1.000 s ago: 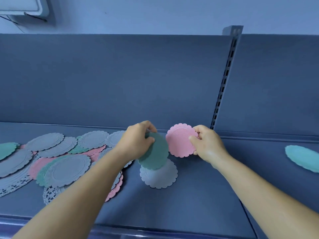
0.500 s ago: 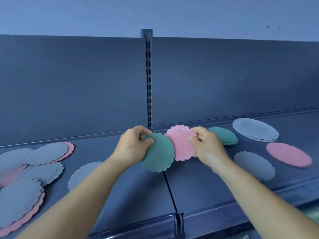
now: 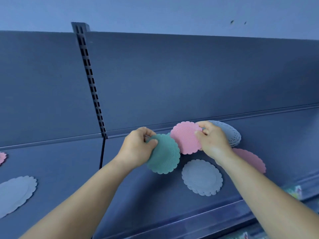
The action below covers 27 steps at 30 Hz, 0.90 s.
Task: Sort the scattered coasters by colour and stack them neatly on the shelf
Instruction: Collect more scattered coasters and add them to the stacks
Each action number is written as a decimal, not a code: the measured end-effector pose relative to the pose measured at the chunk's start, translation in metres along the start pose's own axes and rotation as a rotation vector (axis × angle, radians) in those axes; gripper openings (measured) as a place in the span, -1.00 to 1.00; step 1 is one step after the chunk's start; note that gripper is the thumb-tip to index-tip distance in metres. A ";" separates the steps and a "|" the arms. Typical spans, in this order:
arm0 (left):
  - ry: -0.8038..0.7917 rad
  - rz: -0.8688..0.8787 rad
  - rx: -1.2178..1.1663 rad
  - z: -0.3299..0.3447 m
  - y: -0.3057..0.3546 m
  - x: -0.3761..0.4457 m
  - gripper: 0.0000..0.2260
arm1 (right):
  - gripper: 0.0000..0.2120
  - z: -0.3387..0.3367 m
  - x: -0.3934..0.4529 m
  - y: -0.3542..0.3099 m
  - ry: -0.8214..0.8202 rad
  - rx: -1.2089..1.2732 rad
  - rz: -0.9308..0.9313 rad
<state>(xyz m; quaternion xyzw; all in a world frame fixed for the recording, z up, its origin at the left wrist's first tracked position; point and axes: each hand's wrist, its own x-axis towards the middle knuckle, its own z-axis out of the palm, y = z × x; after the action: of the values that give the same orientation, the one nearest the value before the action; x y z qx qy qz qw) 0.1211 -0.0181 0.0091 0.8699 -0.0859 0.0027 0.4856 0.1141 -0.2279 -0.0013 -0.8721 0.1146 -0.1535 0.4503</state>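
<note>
We see both hands raised in front of the dark blue shelf point(image 3: 155, 195), each holding one scalloped coaster above its surface. The left hand point(image 3: 136, 149) has its fingers curled round the upper left edge of a green coaster point(image 3: 164, 156), the thumb pressed on the face and the other fingers tucked behind; the disc tilts down and to the right. The right hand point(image 3: 212, 140) pinches a pink coaster point(image 3: 185, 138) by its right edge, thumb on the front and fingers curled over the top rim. The two held coasters overlap slightly, the green one's upper right edge in front of the pink one's lower left.

Behind the right hand we make out a stack of grey coasters point(image 3: 231, 135) lying on the shelf near the back panel. Below the held pieces a grey coaster point(image 3: 202, 177) lies flat, and just right of it a pink coaster on the shelf point(image 3: 250, 159) is partly hidden by the right forearm. Well apart to the left lie a large grey coaster point(image 3: 15, 192) and, at the frame edge, a sliver of another pink piece point(image 3: 2, 157). A slotted upright point(image 3: 91, 81) divides the back panel
</note>
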 end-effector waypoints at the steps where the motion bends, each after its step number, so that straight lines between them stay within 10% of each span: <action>1: 0.003 -0.005 -0.001 0.000 -0.001 0.001 -0.93 | -0.80 -0.001 0.000 -0.003 0.006 0.007 -0.003; 27: -0.080 0.037 -0.037 0.071 0.042 0.010 -0.96 | -0.64 -0.082 -0.017 0.052 0.001 -0.456 -0.066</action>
<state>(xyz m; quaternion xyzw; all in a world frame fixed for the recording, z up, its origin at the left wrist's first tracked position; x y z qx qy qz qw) 0.1192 -0.1014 0.0076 0.8586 -0.1211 -0.0247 0.4975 0.0651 -0.3131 -0.0018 -0.9544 0.1180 -0.1386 0.2364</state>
